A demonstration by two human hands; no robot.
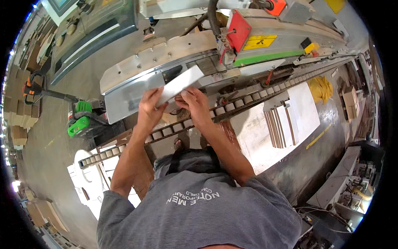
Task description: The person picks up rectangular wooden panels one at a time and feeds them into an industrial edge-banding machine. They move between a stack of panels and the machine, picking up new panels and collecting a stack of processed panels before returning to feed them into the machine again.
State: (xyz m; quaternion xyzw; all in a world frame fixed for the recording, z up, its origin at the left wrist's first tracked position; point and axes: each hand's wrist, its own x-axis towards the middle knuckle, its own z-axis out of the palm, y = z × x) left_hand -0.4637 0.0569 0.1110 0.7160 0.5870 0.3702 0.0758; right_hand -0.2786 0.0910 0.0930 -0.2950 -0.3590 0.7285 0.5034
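A short white strip of board is held up at a tilt in front of me, its far end pointing to the upper right. My left hand is closed round its lower left end. The fingers of my right hand are bent against the strip's near edge, closed on it. Just beyond the hands is the metal infeed table of a long grey machine, and the strip overlaps it in view. What lies directly under the hands is partly hidden.
A rail of pale rollers runs along the machine's near side. To the right, several narrow strips lie on a white panel, near a yellow cloth. A green and black pallet truck stands at left. White pieces sit at lower left.
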